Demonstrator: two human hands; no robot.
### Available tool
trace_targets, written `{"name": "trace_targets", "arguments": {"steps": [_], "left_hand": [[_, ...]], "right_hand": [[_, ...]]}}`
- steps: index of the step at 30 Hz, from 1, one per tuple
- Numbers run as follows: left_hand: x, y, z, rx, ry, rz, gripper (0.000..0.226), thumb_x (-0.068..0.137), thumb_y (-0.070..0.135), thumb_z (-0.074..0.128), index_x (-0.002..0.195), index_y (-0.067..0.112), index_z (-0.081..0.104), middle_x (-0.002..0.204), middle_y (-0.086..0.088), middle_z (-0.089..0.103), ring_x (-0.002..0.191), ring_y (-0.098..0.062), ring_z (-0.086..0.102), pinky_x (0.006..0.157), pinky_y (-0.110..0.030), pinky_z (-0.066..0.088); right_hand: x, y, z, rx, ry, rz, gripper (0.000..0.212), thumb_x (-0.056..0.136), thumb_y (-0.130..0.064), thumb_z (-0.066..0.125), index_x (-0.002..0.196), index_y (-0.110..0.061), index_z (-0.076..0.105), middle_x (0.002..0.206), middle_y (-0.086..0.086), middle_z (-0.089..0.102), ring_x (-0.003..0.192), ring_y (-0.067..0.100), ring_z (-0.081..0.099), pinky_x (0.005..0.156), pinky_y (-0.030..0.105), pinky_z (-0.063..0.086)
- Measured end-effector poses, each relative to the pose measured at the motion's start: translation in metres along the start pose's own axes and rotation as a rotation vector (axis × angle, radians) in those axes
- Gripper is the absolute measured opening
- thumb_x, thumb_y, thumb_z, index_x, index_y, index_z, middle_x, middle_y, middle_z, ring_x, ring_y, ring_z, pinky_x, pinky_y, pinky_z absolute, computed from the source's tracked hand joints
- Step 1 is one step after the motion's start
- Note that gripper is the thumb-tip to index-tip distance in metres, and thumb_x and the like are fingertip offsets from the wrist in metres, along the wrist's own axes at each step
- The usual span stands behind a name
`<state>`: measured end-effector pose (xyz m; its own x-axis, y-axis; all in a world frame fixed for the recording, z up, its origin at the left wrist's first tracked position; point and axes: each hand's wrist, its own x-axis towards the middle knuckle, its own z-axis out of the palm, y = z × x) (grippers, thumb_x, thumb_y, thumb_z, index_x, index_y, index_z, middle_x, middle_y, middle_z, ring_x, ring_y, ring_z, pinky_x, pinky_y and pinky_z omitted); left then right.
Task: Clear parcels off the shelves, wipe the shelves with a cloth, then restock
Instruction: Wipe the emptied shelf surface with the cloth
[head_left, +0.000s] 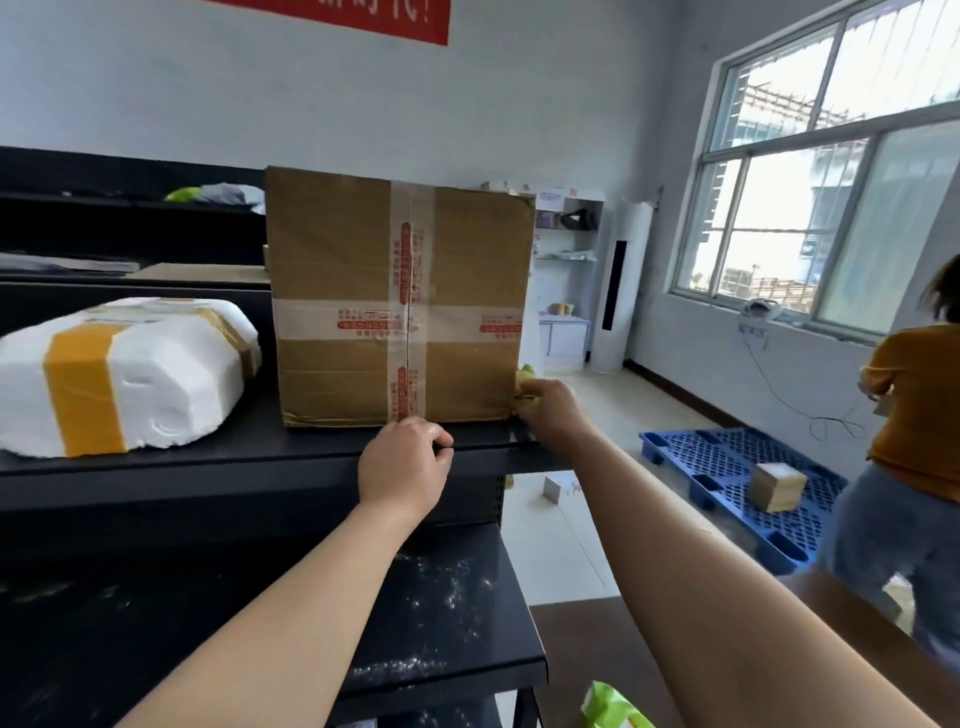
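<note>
A large taped cardboard box (400, 296) stands upright on the black top shelf (208, 457), near its right end. To its left lies a white foam parcel (119, 374) banded with yellow tape. My left hand (405, 467) rests at the shelf's front edge just below the box, fingers curled with nothing visible in them. My right hand (550, 410) is at the box's lower right corner and grips a crumpled yellow cloth (525, 382). The lower shelf (452, 597) is dusty with white specks.
A blue plastic pallet (727, 483) on the floor to the right carries a small cardboard parcel (777, 486). A person in an orange top (914, 405) stands at the far right. More black shelving (130, 228) runs behind. A green bag (613, 706) sits at the bottom.
</note>
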<state>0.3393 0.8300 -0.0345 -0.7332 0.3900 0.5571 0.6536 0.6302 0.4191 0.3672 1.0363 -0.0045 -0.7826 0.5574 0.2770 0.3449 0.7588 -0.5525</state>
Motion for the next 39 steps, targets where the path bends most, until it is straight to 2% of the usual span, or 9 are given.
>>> {"name": "trace_targets", "arguments": {"steps": [4, 10, 15, 20, 23, 26, 29, 33, 39], "left_hand": [[0.001, 0.002, 0.000, -0.002, -0.001, -0.043, 0.012, 0.090, 0.032, 0.060, 0.098, 0.030, 0.070, 0.113, 0.013, 0.064, 0.108, -0.012, 0.055, 0.079, -0.027, 0.046], [0.001, 0.005, 0.000, 0.019, -0.008, -0.112, 0.012, 0.091, 0.031, 0.060, 0.099, 0.030, 0.069, 0.115, 0.013, 0.063, 0.110, -0.011, 0.054, 0.078, -0.028, 0.046], [-0.003, 0.013, 0.001, 0.016, -0.051, -0.114, 0.022, 0.092, 0.028, 0.059, 0.112, 0.022, 0.066, 0.123, 0.005, 0.060, 0.114, -0.017, 0.052, 0.086, -0.034, 0.050], [-0.023, 0.026, 0.004, -0.098, 0.010, -0.071, 0.029, 0.091, 0.025, 0.060, 0.119, 0.020, 0.062, 0.121, 0.004, 0.060, 0.112, -0.017, 0.052, 0.090, -0.031, 0.046], [-0.042, 0.031, 0.007, -0.149, 0.039, -0.004, 0.029, 0.089, 0.025, 0.063, 0.118, 0.021, 0.063, 0.118, 0.006, 0.061, 0.111, -0.014, 0.053, 0.090, -0.027, 0.044], [-0.061, 0.034, 0.007, -0.271, -0.080, -0.006, 0.045, 0.085, 0.029, 0.069, 0.128, 0.025, 0.056, 0.122, 0.009, 0.058, 0.113, -0.009, 0.053, 0.091, -0.024, 0.042], [-0.081, 0.033, 0.007, -0.347, -0.252, 0.025, 0.066, 0.085, 0.028, 0.070, 0.142, 0.034, 0.037, 0.133, 0.008, 0.047, 0.122, -0.009, 0.047, 0.094, -0.023, 0.037], [-0.101, 0.023, -0.002, -0.350, -0.335, 0.042, 0.069, 0.092, 0.025, 0.061, 0.146, 0.043, 0.023, 0.143, 0.006, 0.035, 0.126, -0.014, 0.043, 0.097, -0.027, 0.037], [-0.133, -0.017, -0.043, -0.307, -0.404, 0.050, 0.041, 0.089, 0.023, 0.065, 0.126, 0.037, 0.052, 0.127, 0.012, 0.047, 0.117, -0.009, 0.047, 0.098, -0.027, 0.040]], "right_hand": [[0.013, 0.008, 0.004, -0.057, 0.044, 0.009, 0.020, 0.089, -0.017, 0.059, 0.105, -0.015, 0.072, 0.104, 0.012, 0.066, 0.098, 0.027, 0.058, 0.085, 0.036, 0.051], [0.000, 0.017, -0.009, -0.070, 0.062, -0.022, 0.021, 0.087, -0.005, 0.053, 0.093, -0.004, 0.073, 0.097, 0.016, 0.065, 0.088, 0.031, 0.059, 0.068, 0.030, 0.043], [-0.040, 0.035, -0.029, 0.040, 0.084, -0.043, 0.026, 0.083, -0.005, 0.051, 0.084, -0.015, 0.075, 0.085, 0.006, 0.068, 0.070, 0.025, 0.061, 0.065, 0.030, 0.051], [-0.090, 0.051, -0.052, 0.388, 0.076, -0.040, 0.025, 0.079, -0.006, 0.061, 0.072, -0.028, 0.070, 0.069, 0.000, 0.066, 0.052, 0.008, 0.049, 0.051, 0.022, 0.040], [-0.118, 0.061, -0.062, 0.582, 0.003, -0.028, 0.018, 0.079, -0.002, 0.063, 0.083, -0.018, 0.069, 0.079, 0.014, 0.066, 0.064, 0.015, 0.053, 0.056, 0.026, 0.042], [-0.139, 0.066, -0.067, 0.820, -0.148, 0.011, 0.017, 0.082, 0.006, 0.062, 0.095, -0.005, 0.062, 0.086, 0.019, 0.061, 0.075, 0.023, 0.059, 0.069, 0.029, 0.052], [-0.155, 0.062, -0.061, 0.997, -0.268, 0.054, 0.020, 0.086, 0.013, 0.054, 0.096, -0.002, 0.058, 0.086, 0.017, 0.055, 0.073, 0.023, 0.060, 0.063, 0.022, 0.055], [-0.170, 0.051, -0.044, 1.000, -0.372, 0.051, 0.027, 0.085, 0.017, 0.046, 0.090, -0.007, 0.058, 0.081, 0.012, 0.053, 0.067, 0.019, 0.054, 0.065, 0.027, 0.053], [-0.190, 0.008, 0.002, 0.984, -0.566, -0.007, 0.028, 0.088, 0.013, 0.045, 0.097, -0.009, 0.060, 0.077, 0.006, 0.056, 0.066, 0.015, 0.055, 0.067, 0.030, 0.049]]}}
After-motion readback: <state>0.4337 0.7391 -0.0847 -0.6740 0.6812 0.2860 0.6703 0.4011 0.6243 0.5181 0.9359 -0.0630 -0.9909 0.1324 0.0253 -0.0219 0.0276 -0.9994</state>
